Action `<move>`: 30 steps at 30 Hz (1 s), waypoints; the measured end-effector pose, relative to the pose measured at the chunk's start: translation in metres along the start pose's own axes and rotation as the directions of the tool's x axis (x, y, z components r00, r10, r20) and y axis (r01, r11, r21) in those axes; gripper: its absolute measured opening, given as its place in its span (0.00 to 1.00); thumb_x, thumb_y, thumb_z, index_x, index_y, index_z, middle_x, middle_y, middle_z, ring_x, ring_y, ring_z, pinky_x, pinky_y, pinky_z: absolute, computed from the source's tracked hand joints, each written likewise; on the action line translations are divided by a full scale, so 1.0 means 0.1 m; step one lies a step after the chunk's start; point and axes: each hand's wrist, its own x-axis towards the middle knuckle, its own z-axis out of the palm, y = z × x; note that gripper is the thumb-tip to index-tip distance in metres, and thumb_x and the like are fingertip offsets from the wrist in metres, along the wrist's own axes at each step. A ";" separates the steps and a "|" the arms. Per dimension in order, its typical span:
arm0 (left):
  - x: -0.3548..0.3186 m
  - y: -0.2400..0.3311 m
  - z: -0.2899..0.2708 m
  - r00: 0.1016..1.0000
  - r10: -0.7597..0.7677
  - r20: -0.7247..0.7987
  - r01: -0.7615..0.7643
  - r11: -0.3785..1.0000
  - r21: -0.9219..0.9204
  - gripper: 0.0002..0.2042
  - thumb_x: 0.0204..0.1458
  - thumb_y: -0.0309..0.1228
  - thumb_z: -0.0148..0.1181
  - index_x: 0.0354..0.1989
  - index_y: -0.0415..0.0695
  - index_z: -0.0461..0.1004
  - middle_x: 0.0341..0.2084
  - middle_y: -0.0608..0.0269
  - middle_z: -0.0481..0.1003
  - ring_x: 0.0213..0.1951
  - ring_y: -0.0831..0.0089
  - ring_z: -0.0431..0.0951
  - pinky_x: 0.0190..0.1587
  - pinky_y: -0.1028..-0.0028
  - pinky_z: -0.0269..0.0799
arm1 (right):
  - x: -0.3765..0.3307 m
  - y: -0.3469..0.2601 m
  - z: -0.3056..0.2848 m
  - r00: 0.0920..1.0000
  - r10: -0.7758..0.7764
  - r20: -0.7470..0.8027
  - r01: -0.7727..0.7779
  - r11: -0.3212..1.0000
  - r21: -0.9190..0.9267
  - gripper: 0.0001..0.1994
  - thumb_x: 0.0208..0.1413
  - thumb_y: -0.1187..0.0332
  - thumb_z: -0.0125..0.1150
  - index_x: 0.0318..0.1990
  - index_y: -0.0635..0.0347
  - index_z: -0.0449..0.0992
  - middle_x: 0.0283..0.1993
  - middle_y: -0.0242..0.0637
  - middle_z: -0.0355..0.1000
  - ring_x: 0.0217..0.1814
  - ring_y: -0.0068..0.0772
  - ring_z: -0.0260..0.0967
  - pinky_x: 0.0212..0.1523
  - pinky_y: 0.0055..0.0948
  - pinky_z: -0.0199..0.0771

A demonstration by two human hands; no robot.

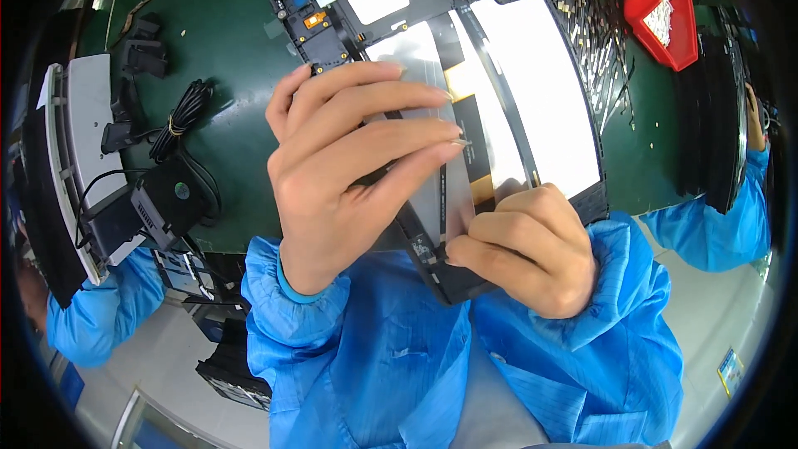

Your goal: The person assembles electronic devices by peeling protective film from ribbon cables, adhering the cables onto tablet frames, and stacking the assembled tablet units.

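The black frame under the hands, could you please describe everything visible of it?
The black frame looks plastic and flat, with white panels, a dark strip lengthwise and circuit parts at upper left. It slants across the green table, one corner past the edge. The left hand covers part; the right hand touches its lower end.

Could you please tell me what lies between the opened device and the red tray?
The head view shows thin, silvery strips between the opened device and the red tray.
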 end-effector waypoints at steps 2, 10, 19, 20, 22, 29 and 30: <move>0.01 0.00 0.00 0.999 -0.038 0.035 0.038 0.999 -0.009 0.05 0.33 0.24 0.68 0.22 0.44 0.79 0.31 0.66 0.79 0.45 0.66 0.73 0.52 0.64 0.55 | -0.01 -0.01 0.00 1.000 0.015 0.002 -0.015 1.000 -0.004 0.14 0.27 0.70 0.58 0.29 0.60 0.76 0.34 0.32 0.68 0.33 0.28 0.65 0.29 0.25 0.65; 0.00 -0.02 0.01 0.997 -0.068 0.036 0.069 0.997 -0.026 0.05 0.33 0.24 0.68 0.22 0.44 0.79 0.31 0.66 0.79 0.44 0.67 0.72 0.52 0.64 0.55 | -0.01 -0.03 -0.01 0.999 0.033 0.023 -0.033 0.999 -0.006 0.15 0.28 0.70 0.58 0.30 0.59 0.77 0.35 0.32 0.68 0.35 0.29 0.64 0.30 0.25 0.66; 0.02 0.00 0.01 0.996 -0.079 0.034 0.079 0.997 -0.022 0.06 0.33 0.24 0.68 0.22 0.45 0.80 0.31 0.67 0.79 0.44 0.67 0.73 0.52 0.65 0.55 | -0.01 -0.05 -0.03 0.997 0.062 0.045 -0.061 0.998 -0.021 0.14 0.29 0.70 0.59 0.30 0.59 0.77 0.37 0.31 0.69 0.34 0.28 0.64 0.29 0.24 0.65; 0.02 0.00 0.01 0.996 -0.088 0.031 0.088 0.996 -0.018 0.05 0.33 0.24 0.68 0.22 0.45 0.80 0.31 0.67 0.79 0.43 0.67 0.73 0.52 0.65 0.56 | -0.01 -0.06 -0.03 0.996 0.074 0.056 -0.073 0.997 -0.024 0.13 0.29 0.70 0.59 0.30 0.59 0.77 0.39 0.31 0.71 0.34 0.28 0.64 0.29 0.24 0.65; 0.01 0.00 0.00 0.996 -0.081 0.034 0.082 0.996 -0.020 0.08 0.33 0.24 0.68 0.25 0.44 0.79 0.32 0.65 0.78 0.43 0.67 0.73 0.52 0.64 0.56 | 0.02 -0.07 -0.04 0.995 0.077 0.058 -0.075 0.997 -0.031 0.12 0.30 0.71 0.60 0.30 0.59 0.77 0.41 0.32 0.71 0.34 0.27 0.63 0.29 0.24 0.65; -0.15 -0.05 0.16 0.950 -0.184 -0.252 0.101 0.945 -0.311 0.19 0.47 0.43 0.62 0.43 0.44 0.74 0.45 0.47 0.70 0.45 0.56 0.71 0.58 0.57 0.54 | 0.01 -0.06 -0.04 0.996 0.066 0.065 -0.064 0.997 -0.031 0.09 0.33 0.71 0.61 0.28 0.59 0.77 0.46 0.33 0.73 0.34 0.26 0.62 0.28 0.22 0.65; -0.19 -0.07 0.15 0.949 -0.188 -0.254 0.105 0.945 -0.309 0.19 0.47 0.43 0.62 0.43 0.44 0.74 0.45 0.47 0.70 0.45 0.56 0.71 0.58 0.57 0.54 | 0.02 -0.05 -0.05 0.996 0.063 0.069 -0.061 0.998 -0.028 0.09 0.33 0.71 0.61 0.28 0.59 0.77 0.46 0.33 0.73 0.34 0.26 0.62 0.28 0.22 0.65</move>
